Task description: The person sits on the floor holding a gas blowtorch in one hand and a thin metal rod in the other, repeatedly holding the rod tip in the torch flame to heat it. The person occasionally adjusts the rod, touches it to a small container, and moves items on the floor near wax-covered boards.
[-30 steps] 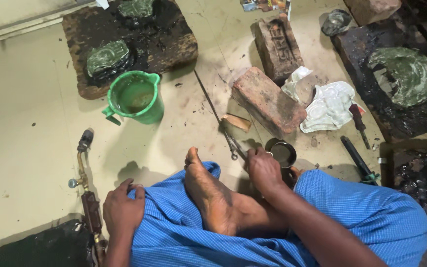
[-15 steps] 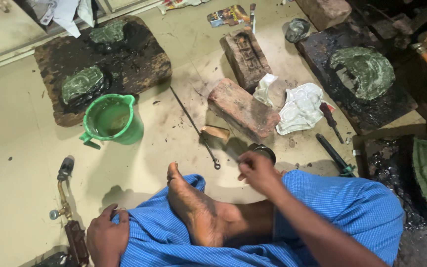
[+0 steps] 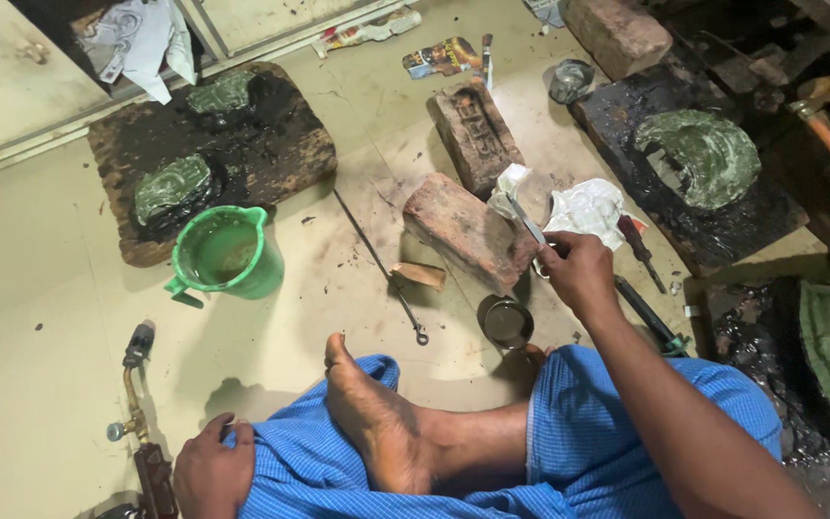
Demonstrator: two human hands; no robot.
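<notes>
The person sits cross-legged, one bare foot (image 3: pixel 377 423) resting sole-up across the lap. The right arm stretches forward, and the right hand (image 3: pixel 578 274) is curled closed around a thin tool (image 3: pixel 527 219). The left hand (image 3: pixel 213 471) rests flat on the left knee, fingers spread.

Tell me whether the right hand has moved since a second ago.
Yes. The right hand left the small round tin and reached forward to the nearer brick, now gripping a thin tool.
</notes>
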